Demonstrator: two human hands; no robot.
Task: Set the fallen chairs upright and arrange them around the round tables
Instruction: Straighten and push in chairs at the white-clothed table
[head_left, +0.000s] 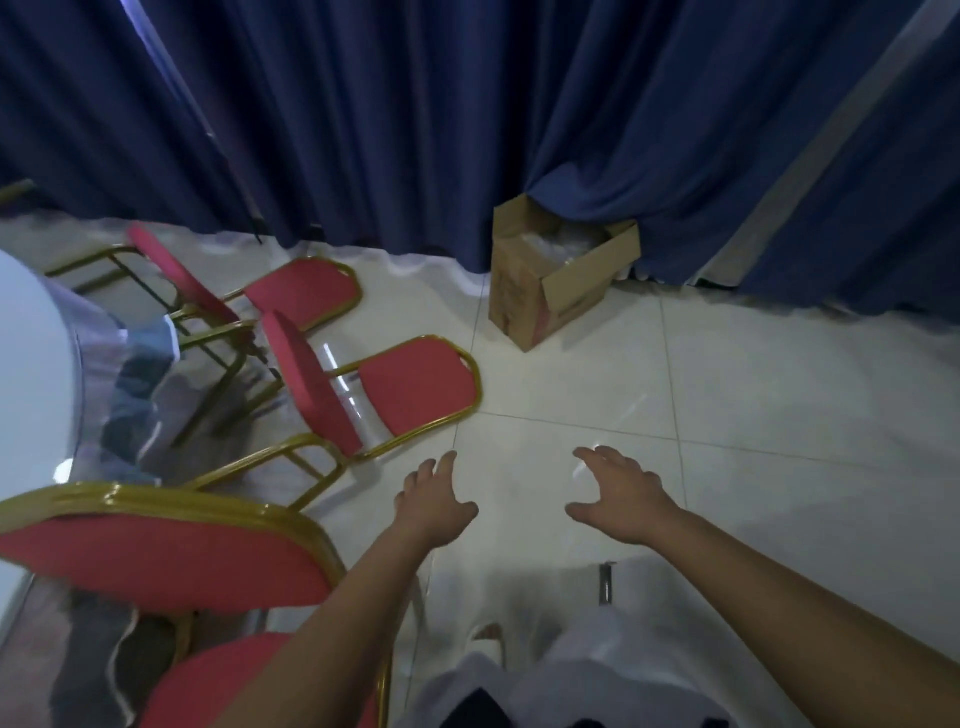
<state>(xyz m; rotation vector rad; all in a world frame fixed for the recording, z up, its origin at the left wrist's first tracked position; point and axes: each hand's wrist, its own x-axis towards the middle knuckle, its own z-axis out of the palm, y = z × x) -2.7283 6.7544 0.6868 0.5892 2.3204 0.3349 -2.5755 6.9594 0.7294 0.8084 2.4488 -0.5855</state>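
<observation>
Stock as I see it through the head camera:

1. Left hand (434, 501): fingers spread and loose, holding nothing, stretched out over the floor (753, 395) near the rim of the nearer fallen chair's back.
2. Right hand (618, 493): likewise spread and holding nothing, palm down over the tiles, apart from the left.
3. Nearer fallen chair (415, 389): red pads, gold frame, lying on its back with the backrest flat on the floor, the seat standing on edge and the legs pointing left.
4. Farther fallen chair (301, 288): same make, tipped the same way, just beyond the first, close to the curtain.
5. Upright chair (171, 556): lower left, its backrest toward me; my left forearm crosses above its seat.
6. Round surface (31, 338): white, at the left edge, with a clear sheet draped over its rim.
7. Cardboard box (550, 280): flaps open, on the floor against the curtain.
8. Curtain (467, 104): dark blue, filling the far side.
</observation>
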